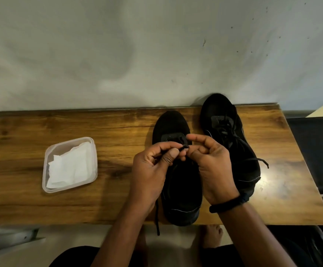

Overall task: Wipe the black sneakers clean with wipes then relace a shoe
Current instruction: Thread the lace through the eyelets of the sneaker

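Note:
Two black sneakers stand side by side on a wooden table, toes toward the wall. The left sneaker lies under both hands; the right sneaker is laced, with a loose lace end trailing right. My left hand pinches the end of a black lace between thumb and forefinger above the left sneaker's tongue. My right hand is close against it, fingers curled and touching the same lace tip. Another stretch of this lace hangs over the table's front edge.
A clear plastic container with white wipes sits on the table to the left of the sneakers. A pale wall rises behind the table. A dark surface lies at the right. My bare foot shows below the front edge.

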`<move>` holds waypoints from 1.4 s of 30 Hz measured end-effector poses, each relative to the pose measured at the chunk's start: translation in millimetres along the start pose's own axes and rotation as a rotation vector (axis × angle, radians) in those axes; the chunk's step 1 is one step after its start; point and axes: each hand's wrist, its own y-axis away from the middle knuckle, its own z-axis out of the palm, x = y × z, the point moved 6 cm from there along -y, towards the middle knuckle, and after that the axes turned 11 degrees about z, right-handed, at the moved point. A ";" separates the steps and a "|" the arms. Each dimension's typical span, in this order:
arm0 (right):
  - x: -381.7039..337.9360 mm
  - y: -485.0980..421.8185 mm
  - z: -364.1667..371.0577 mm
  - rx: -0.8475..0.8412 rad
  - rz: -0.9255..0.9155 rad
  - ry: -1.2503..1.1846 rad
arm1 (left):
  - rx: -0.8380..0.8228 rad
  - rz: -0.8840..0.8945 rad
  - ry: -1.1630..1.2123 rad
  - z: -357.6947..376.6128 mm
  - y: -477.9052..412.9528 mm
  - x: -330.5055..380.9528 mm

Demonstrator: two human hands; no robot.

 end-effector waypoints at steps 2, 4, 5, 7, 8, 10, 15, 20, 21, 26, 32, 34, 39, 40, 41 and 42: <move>0.8 0.0 0.5 0.004 -0.018 0.042 | -0.046 0.050 -0.060 0.7 -1.0 3.2; 0.7 0.3 0.7 0.006 -0.034 0.080 | -0.060 0.051 -0.105 0.4 -1.3 2.9; 0.3 0.4 1.3 -0.002 -0.033 0.081 | -0.063 0.042 -0.126 0.4 -1.3 2.3; -0.3 1.0 3.8 -0.042 -0.020 0.053 | -0.052 0.018 -0.169 -0.8 -0.8 1.3; -0.8 1.0 4.9 -0.066 -0.020 0.048 | -0.044 0.014 -0.188 -1.5 -0.8 1.3; -3.0 -0.1 6.9 -0.111 -0.040 0.089 | -0.040 0.029 -0.225 -3.7 -1.8 1.2; -9.6 -1.0 8.0 -0.240 -0.045 0.196 | -0.008 0.089 -0.298 -4.6 -1.0 2.5; -9.1 -2.2 4.2 -0.295 -0.005 0.316 | 0.101 0.067 -0.260 -10.3 1.8 1.5; -9.1 -2.1 3.6 -0.308 0.004 0.332 | 0.115 0.052 -0.245 -11.7 1.6 0.3; -11.1 0.5 3.8 -0.334 -0.003 0.380 | 0.115 0.020 -0.237 -15.3 0.9 -1.8; 0.6 -3.8 4.4 -0.031 -0.104 0.316 | 0.006 0.037 -0.296 -12.1 -1.9 -1.2; 7.1 -5.6 2.7 0.049 -0.094 0.292 | -0.023 0.072 -0.330 -10.8 -2.1 0.9; 6.7 -6.1 0.9 0.070 -0.129 0.272 | -0.050 0.133 -0.388 -7.3 -1.0 3.7; 5.8 -5.7 1.6 0.057 -0.141 0.299 | -0.043 0.134 -0.392 -7.2 -0.9 3.2; 4.7 -5.3 2.8 0.039 -0.148 0.335 | -0.035 0.131 -0.393 -7.4 -0.7 2.4; 3.6 -4.8 4.2 0.014 -0.146 0.370 | -0.024 0.128 -0.395 -8.0 -0.4 1.6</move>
